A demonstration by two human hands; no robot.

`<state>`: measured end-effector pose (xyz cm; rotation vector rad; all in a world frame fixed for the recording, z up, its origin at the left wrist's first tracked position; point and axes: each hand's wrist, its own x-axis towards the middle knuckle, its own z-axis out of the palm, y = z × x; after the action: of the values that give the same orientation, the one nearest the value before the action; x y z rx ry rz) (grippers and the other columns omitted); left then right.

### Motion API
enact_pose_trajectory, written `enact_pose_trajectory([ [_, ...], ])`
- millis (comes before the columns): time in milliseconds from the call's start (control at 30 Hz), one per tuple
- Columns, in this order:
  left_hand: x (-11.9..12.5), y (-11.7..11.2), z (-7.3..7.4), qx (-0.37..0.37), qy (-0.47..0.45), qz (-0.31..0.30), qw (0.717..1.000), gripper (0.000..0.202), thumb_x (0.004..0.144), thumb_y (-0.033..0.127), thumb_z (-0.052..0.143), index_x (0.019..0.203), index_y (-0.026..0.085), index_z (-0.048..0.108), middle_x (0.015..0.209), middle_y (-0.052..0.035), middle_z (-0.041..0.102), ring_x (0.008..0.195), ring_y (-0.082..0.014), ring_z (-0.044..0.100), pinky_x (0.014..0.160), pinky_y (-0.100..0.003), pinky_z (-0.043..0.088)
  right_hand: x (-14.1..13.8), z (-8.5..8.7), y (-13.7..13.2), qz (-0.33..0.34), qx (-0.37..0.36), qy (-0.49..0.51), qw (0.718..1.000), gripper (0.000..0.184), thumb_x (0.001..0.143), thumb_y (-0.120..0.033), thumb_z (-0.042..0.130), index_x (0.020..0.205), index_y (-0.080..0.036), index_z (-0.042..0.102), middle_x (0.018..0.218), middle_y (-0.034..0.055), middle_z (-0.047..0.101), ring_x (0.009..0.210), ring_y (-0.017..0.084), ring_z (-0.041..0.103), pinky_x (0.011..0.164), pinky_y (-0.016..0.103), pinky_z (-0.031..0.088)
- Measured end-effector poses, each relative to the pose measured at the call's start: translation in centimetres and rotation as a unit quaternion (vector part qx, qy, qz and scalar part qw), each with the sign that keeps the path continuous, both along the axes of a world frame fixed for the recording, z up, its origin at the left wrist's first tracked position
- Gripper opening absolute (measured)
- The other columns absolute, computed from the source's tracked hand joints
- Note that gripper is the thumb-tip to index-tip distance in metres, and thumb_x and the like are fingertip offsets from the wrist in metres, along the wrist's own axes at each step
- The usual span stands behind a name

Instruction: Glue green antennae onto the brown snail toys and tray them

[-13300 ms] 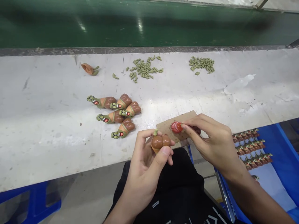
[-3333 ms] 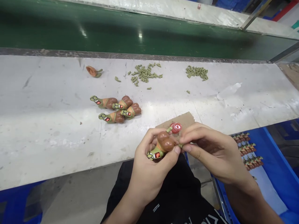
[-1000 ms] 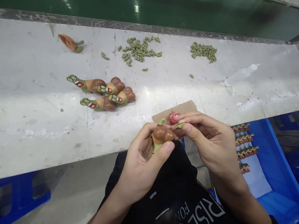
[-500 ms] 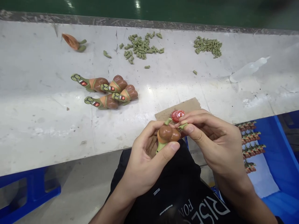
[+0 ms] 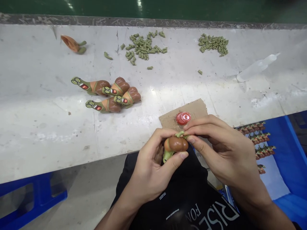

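My left hand [image 5: 157, 163] is closed round a small toy figure [image 5: 176, 144] with a glossy brown two-lobed body, an orange band and a green head end pointing down. A short green piece [image 5: 179, 134] stands out from its top. With thumb and fingertips my right hand [image 5: 220, 150] pinches a small green part [image 5: 185, 136] against the figure; its far end is hidden by the fingers. Just beyond my hands, a small red round container [image 5: 183, 118] sits on a piece of brown cardboard [image 5: 196, 108].
Several similar figures [image 5: 112, 95] lie to the left on the white table [image 5: 59, 121]. Green pegs form one pile [image 5: 144, 48] at the back and another [image 5: 213, 44] further right. A translucent bottle [image 5: 256, 67], an orange piece [image 5: 72, 44], a blue bin [image 5: 285, 153] with figures and a blue stool [image 5: 40, 195] surround me.
My right fingers have brought the small green part up to the top of the figure. The figure has turned in my left hand, and its green top piece now leans right.
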<state>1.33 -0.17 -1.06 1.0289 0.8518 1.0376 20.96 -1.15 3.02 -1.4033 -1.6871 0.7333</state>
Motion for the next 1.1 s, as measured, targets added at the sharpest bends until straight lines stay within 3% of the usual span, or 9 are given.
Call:
enact_pose_trajectory([
  [267, -0.7, -0.7, 0.3, 0.026, 0.054, -0.092, 0.994, 0.027, 0.111, 0.022, 0.084, 0.132, 0.037, 0.074, 0.116, 0.0051, 0.078, 0.102, -0.0135, 0.074, 0.094, -0.020, 0.059, 0.3, 0.1, -1.8, -0.039, -0.009, 0.008, 0.999, 0.016, 0.111, -0.013, 0.082, 0.113, -0.028, 0.086, 0.115, -0.0018, 0.086, 0.108, 0.015, 0.082, 0.099, 0.026, 0.070],
  [367, -0.5, -0.9, 1.2, -0.035, 0.094, -0.160, 0.982, 0.022, 0.114, 0.032, 0.081, 0.134, 0.039, 0.074, 0.117, 0.0049, 0.080, 0.108, -0.0167, 0.077, 0.097, -0.023, 0.060, 2.0, 1.1, -3.7, -0.059, -0.017, -0.038, 0.997, 0.029, 0.111, -0.014, 0.081, 0.134, -0.031, 0.084, 0.133, 0.0020, 0.083, 0.123, 0.020, 0.080, 0.107, 0.031, 0.069],
  [500, 1.6, -1.2, 1.0, -0.079, 0.118, -0.259, 0.955, 0.009, 0.117, 0.038, 0.071, 0.123, 0.034, 0.075, 0.114, 0.0032, 0.082, 0.102, -0.0191, 0.078, 0.092, -0.026, 0.063, 4.8, 2.1, -6.7, 0.044, -0.008, -0.177, 0.983, 0.051, 0.109, -0.010, 0.077, 0.156, -0.031, 0.073, 0.162, 0.0064, 0.070, 0.153, 0.026, 0.064, 0.130, 0.041, 0.058],
  [567, 3.4, -1.5, 0.1, -0.090, 0.124, -0.290, 0.945, 0.012, 0.117, 0.036, 0.066, 0.121, 0.031, 0.076, 0.114, 0.0013, 0.084, 0.098, -0.0201, 0.080, 0.091, -0.029, 0.065, 5.4, 1.8, -7.9, 0.093, -0.024, -0.229, 0.969, 0.047, 0.110, -0.008, 0.073, 0.153, -0.027, 0.073, 0.161, 0.0079, 0.073, 0.157, 0.028, 0.060, 0.132, 0.045, 0.056],
  [633, 5.3, -2.0, -1.0, -0.093, 0.143, -0.315, 0.934, 0.015, 0.114, 0.034, 0.065, 0.119, 0.029, 0.077, 0.114, -0.0015, 0.086, 0.098, -0.0224, 0.082, 0.094, -0.032, 0.066, 5.4, 0.7, -8.9, 0.083, -0.047, -0.251, 0.963, 0.041, 0.110, -0.006, 0.068, 0.147, -0.023, 0.074, 0.149, 0.0106, 0.079, 0.147, 0.031, 0.065, 0.125, 0.049, 0.060],
  [767, 7.5, -3.0, -2.9, -0.047, 0.174, -0.324, 0.929, 0.030, 0.109, 0.037, 0.071, 0.138, 0.027, 0.075, 0.122, -0.0084, 0.089, 0.109, -0.0307, 0.087, 0.095, -0.041, 0.068, 6.1, -2.2, -11.0, 0.001, -0.075, -0.219, 0.973, 0.044, 0.110, -0.007, 0.064, 0.150, -0.023, 0.072, 0.134, 0.0132, 0.082, 0.121, 0.030, 0.076, 0.103, 0.051, 0.067],
  [867, 7.1, -3.3, -4.0, 0.013, 0.222, -0.268, 0.937, 0.051, 0.109, 0.045, 0.078, 0.156, 0.030, 0.066, 0.131, -0.0114, 0.088, 0.113, -0.0332, 0.086, 0.093, -0.044, 0.068, 10.1, -4.6, -13.0, -0.132, -0.127, -0.166, 0.969, 0.037, 0.113, -0.027, 0.071, 0.150, -0.028, 0.077, 0.132, 0.0119, 0.080, 0.111, 0.028, 0.080, 0.096, 0.047, 0.070],
  [967, 5.5, -3.2, -4.7, 0.036, 0.243, -0.271, 0.931, 0.044, 0.112, 0.051, 0.077, 0.151, 0.035, 0.069, 0.132, -0.0085, 0.087, 0.109, -0.0302, 0.084, 0.092, -0.043, 0.067, 18.0, -7.2, -15.5, -0.333, -0.153, -0.182, 0.912, 0.029, 0.111, -0.050, 0.077, 0.122, -0.024, 0.085, 0.126, 0.0115, 0.079, 0.107, 0.028, 0.078, 0.103, 0.052, 0.070],
  [1100, 3.3, -3.3, -5.1, 0.018, 0.266, -0.247, 0.931, 0.037, 0.115, 0.058, 0.070, 0.147, 0.037, 0.071, 0.131, -0.0070, 0.086, 0.107, -0.0290, 0.081, 0.087, -0.039, 0.065, 29.0, -9.9, -18.7, -0.516, -0.221, -0.219, 0.798, 0.036, 0.114, -0.048, 0.081, 0.133, -0.018, 0.077, 0.133, 0.0106, 0.078, 0.114, 0.027, 0.078, 0.101, 0.050, 0.070],
])
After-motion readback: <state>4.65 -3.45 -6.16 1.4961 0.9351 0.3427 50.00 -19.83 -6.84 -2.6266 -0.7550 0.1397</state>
